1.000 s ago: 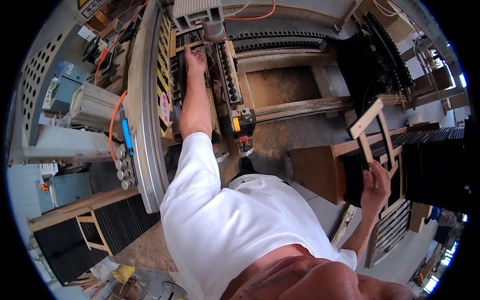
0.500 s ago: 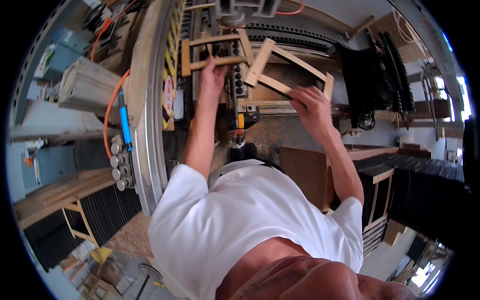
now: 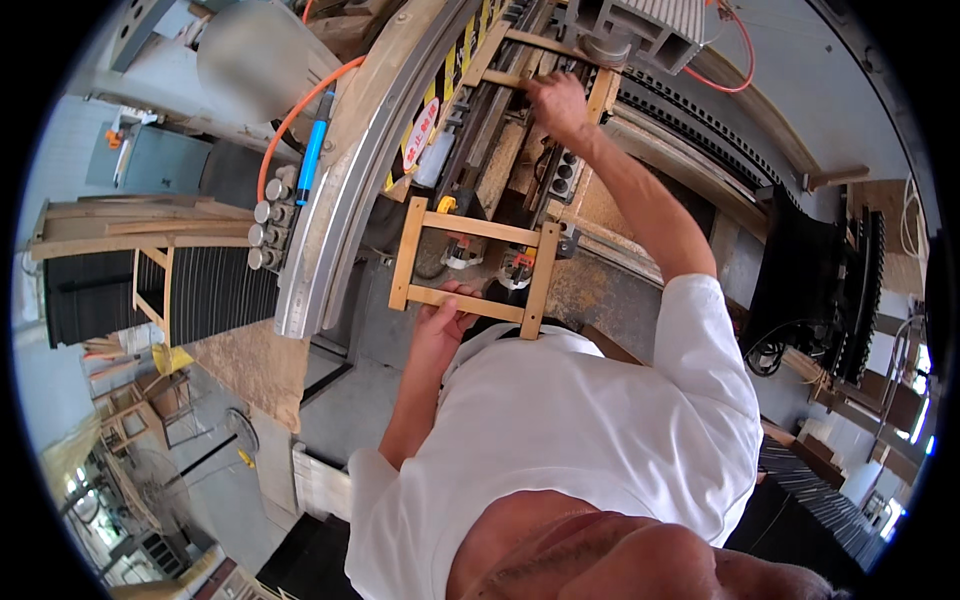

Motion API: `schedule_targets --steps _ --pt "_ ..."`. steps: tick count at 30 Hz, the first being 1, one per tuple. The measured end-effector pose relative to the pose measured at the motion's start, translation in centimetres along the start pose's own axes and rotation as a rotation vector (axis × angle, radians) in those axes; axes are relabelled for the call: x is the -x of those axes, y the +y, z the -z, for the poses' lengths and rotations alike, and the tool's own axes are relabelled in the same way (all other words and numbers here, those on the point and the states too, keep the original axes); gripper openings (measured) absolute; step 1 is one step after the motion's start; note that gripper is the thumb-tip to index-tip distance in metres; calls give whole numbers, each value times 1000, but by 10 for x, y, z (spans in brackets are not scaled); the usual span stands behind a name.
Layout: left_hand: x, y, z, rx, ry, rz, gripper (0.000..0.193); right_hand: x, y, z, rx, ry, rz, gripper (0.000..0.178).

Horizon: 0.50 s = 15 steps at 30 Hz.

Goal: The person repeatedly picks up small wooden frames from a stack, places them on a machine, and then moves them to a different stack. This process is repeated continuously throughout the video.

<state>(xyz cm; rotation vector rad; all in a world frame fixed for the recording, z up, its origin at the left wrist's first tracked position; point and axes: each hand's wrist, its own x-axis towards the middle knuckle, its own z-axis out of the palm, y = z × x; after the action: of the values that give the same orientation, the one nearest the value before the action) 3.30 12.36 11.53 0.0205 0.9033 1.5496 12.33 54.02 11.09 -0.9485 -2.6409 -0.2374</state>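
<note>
Woodworking shop, by the look: sawdust [image 3: 600,290] on floor [image 3: 365,408], machine [image 3: 340,215] with hazard stripes [image 3: 447,82], orange hose [image 3: 290,130], light wooden frames [image 3: 480,226].

One left hand [image 3: 440,320] and one right hand [image 3: 560,105] show, two in all. The near frame [image 3: 480,228] at the centre, the far frame [image 3: 487,55] at the upper centre and the side frame [image 3: 168,290] at the left make three wooden frames in plain sight. The near frame has four bars. Left of centre are four knobs [image 3: 268,213] and one blue tube [image 3: 313,155]. Hoses number two: one orange hose [image 3: 300,122], upper left, and one red hose [image 3: 748,68], upper right. One oval sign [image 3: 421,133] shows, upper centre. Slats in the black stack [image 3: 215,295], left, are too fine to count.
</note>
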Motion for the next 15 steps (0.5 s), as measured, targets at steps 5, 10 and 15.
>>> schedule_targets --steps 5,10,15 --pt "27 -18 10 84 73 -92 29 -41 33 -5 87 -45 91 25" --pt "43 -21 20 162 133 -153 28 -73 86 -57 228 113 89 23" --pt "61 -21 70 208 207 -265 28 -98 83 -52 253 22 94 19"
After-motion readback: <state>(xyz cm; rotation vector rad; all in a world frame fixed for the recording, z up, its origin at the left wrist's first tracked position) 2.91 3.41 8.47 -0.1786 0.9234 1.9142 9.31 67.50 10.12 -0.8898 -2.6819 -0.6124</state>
